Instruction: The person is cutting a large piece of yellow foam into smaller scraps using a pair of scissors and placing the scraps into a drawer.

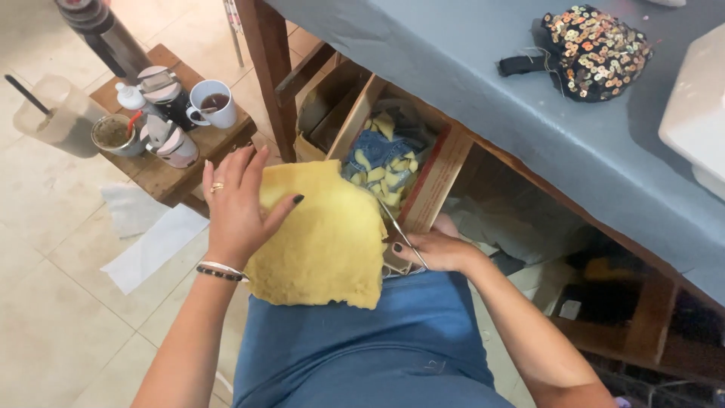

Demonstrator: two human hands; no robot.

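- Blue-clad lap sits closest to the head camera, with the yellow fabric piece spread over it.
- left hand lies on the fabric's left edge, fingers open and spread, thumb pressing the cloth.
- right hand is closed on scissors at the fabric's right edge; blades look slightly parted, hard to tell.
- Just beyond, an open wooden drawer holds yellow scraps on denim.
- Grey counter carries a sequined pouch.
- Small wooden stool at left bears a white mug.
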